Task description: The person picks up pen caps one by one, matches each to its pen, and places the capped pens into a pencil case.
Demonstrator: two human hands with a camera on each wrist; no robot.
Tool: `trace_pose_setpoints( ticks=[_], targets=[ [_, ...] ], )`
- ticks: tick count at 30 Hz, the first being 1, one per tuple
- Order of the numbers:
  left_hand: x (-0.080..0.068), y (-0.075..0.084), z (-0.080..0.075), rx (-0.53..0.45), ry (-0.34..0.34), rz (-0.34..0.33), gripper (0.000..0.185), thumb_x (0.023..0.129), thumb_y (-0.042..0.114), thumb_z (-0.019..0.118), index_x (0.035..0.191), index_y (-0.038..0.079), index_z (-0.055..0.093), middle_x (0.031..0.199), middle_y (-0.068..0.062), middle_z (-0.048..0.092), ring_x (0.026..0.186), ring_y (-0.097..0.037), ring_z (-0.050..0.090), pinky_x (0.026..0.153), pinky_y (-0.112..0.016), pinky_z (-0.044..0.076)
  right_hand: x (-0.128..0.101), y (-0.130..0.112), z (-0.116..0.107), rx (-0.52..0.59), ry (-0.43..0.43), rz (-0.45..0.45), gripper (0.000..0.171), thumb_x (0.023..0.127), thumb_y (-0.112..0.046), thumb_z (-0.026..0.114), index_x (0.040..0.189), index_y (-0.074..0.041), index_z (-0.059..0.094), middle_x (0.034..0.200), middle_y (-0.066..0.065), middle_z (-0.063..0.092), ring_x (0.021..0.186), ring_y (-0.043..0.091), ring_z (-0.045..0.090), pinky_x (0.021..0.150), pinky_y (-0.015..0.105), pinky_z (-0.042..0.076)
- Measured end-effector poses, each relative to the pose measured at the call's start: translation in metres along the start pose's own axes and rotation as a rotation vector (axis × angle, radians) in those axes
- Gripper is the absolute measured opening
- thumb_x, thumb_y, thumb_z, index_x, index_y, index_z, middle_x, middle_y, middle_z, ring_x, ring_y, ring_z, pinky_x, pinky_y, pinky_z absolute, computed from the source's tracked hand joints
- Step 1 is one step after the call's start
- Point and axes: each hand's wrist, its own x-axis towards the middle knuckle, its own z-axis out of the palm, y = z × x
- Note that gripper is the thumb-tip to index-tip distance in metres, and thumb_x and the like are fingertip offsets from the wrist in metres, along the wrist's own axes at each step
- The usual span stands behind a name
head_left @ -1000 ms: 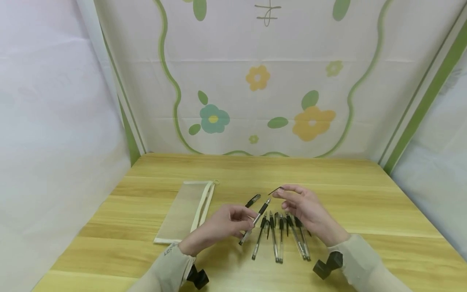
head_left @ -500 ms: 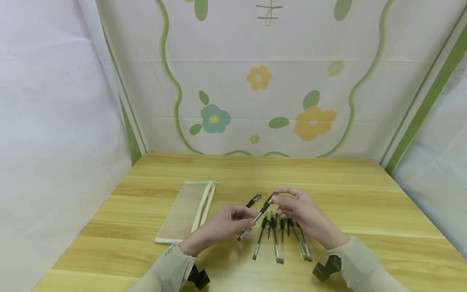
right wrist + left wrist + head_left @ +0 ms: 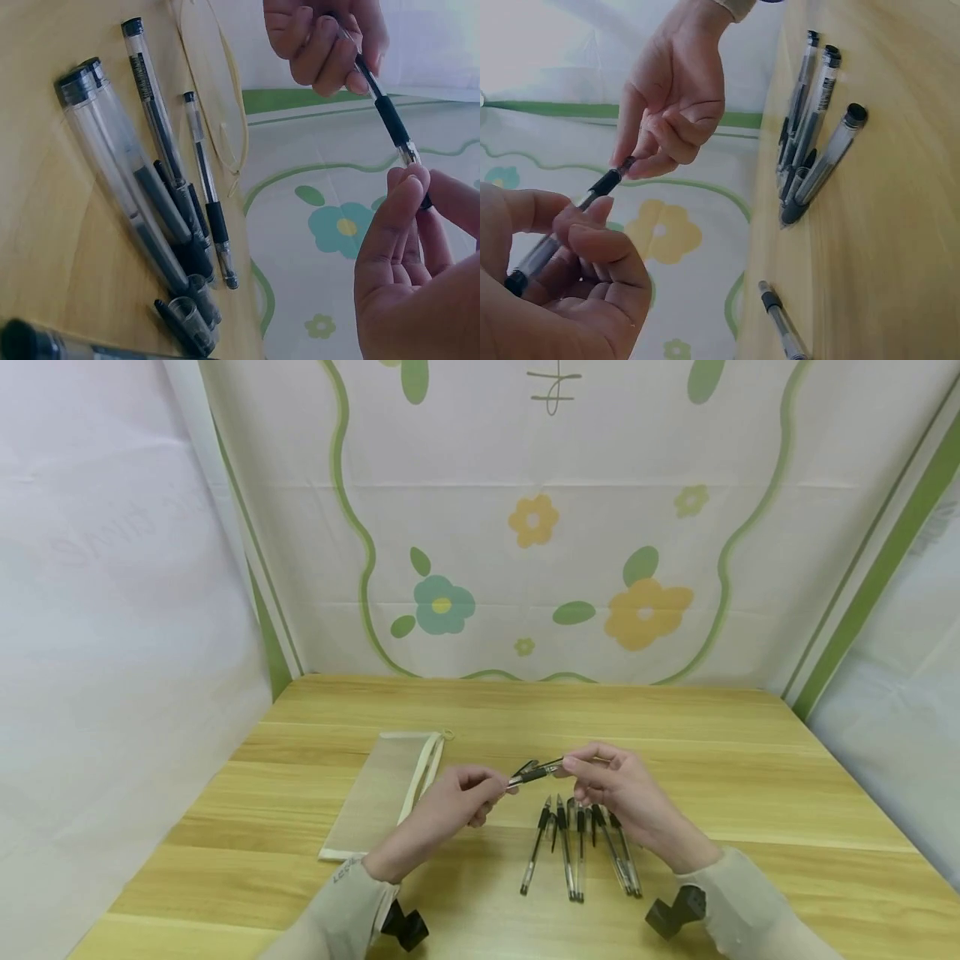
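A clear pen [image 3: 534, 771] with a black grip is held level above the table between both hands. My left hand [image 3: 491, 787] grips its barrel end, which shows in the left wrist view as the pen [image 3: 555, 247] running through curled fingers. My right hand [image 3: 573, 768] pinches the other end between thumb and fingers, and those fingers hide the tip. In the right wrist view the pen [image 3: 386, 112] spans from the left hand [image 3: 322, 37] down to my right fingertips [image 3: 409, 195]. Several more pens [image 3: 577, 852] lie side by side on the wooden table [image 3: 750, 793] just below my hands.
A flat translucent pouch [image 3: 386, 793] with a cream zip edge lies left of the pens. One more pen [image 3: 780, 330] lies apart from the group. Printed cloth walls close in the back and both sides.
My right hand brought a small black cap down onto the pen's tip. The left hand swung the pen from a slant to nearly level and lifted it a little.
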Motion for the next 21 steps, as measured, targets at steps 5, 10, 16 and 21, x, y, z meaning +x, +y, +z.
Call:
trace_pose_setpoints(
  ticks=[5, 10, 16, 21],
  targets=[
    [-0.001, 0.005, -0.003, -0.039, 0.029, 0.037, 0.022, 0.097, 0.023, 0.064, 0.104, 0.005, 0.073, 0.072, -0.005, 0.052, 0.061, -0.013, 0.041, 0.056, -0.023, 0.039, -0.003, -0.005, 0.000, 0.024, -0.050, -0.026, 0.016, 0.092, -0.010, 0.069, 0.105, -0.001, 0.068, 0.099, 0.012, 0.070, 0.067, 0.013, 0.060, 0.064, 0.024, 0.053],
    [-0.003, 0.006, -0.002, -0.049, 0.033, 0.083, 0.020, 0.097, 0.018, 0.064, 0.101, 0.000, 0.071, 0.073, -0.006, 0.052, 0.058, -0.013, 0.039, 0.054, -0.024, 0.036, -0.006, -0.009, 0.003, -0.002, -0.056, -0.056, 0.017, 0.091, -0.009, 0.071, 0.104, 0.000, 0.069, 0.094, 0.010, 0.068, 0.069, 0.014, 0.060, 0.065, 0.025, 0.053],
    [-0.005, 0.004, -0.002, 0.024, 0.044, 0.168, 0.015, 0.096, 0.018, 0.065, 0.094, 0.005, 0.071, 0.065, -0.002, 0.048, 0.053, -0.012, 0.037, 0.049, -0.022, 0.031, -0.010, -0.013, 0.007, -0.013, -0.066, -0.087, 0.008, 0.088, -0.004, 0.073, 0.096, -0.004, 0.071, 0.091, 0.008, 0.067, 0.068, 0.012, 0.059, 0.062, 0.023, 0.052],
    [-0.006, 0.006, 0.000, 0.078, 0.065, 0.197, 0.012, 0.095, 0.017, 0.066, 0.090, 0.006, 0.071, 0.065, -0.002, 0.051, 0.056, -0.012, 0.041, 0.050, -0.022, 0.033, -0.012, -0.014, 0.007, 0.016, -0.092, -0.083, 0.008, 0.088, -0.001, 0.071, 0.092, -0.008, 0.073, 0.088, 0.006, 0.067, 0.062, 0.008, 0.055, 0.057, 0.020, 0.050]
  ],
)
